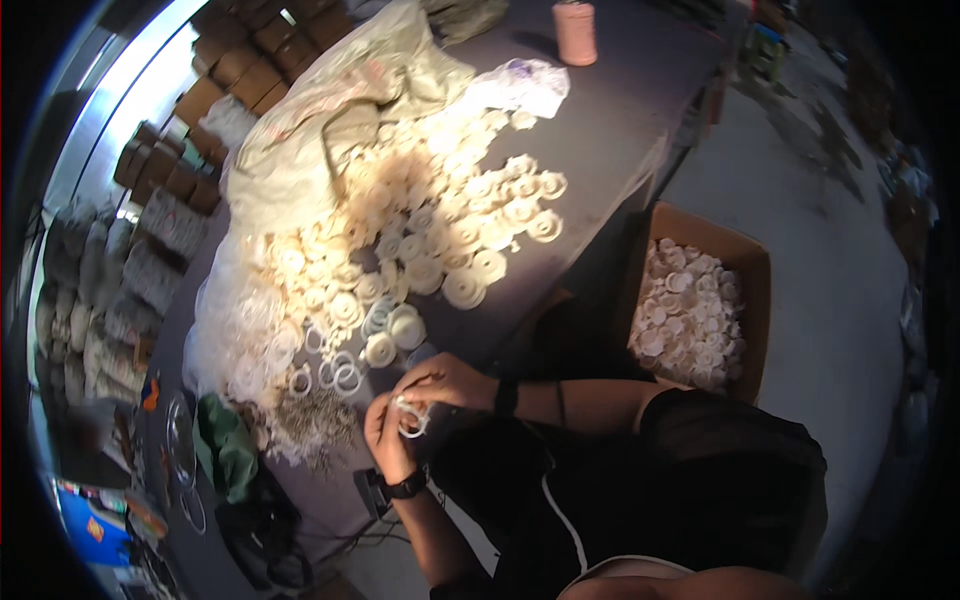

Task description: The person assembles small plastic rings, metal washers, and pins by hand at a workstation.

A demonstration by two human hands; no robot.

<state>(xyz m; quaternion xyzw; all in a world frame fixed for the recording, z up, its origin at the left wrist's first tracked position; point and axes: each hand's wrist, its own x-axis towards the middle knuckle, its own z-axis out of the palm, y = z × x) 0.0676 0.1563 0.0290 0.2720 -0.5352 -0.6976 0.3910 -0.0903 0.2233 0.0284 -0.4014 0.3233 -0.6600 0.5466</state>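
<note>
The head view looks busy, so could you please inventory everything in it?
Table: one, grey, centre
Discs: many, cream, heaped on table
Sack: one, pale, beside discs
Loose rings: several, whitish, near edge
Plastic: clear, left of discs
Cylinder: one, pink, far end
Carton: one, brown, right
Caps: many, white, in carton
Cloth: one, green, lower left
Boxes: many, brown, upper left
Stacked sacks: several, greyish, left
Held ring: one, white, lower centre
Left hand: one, bare, at held ring
Right hand: one, bare, at held ring
</note>
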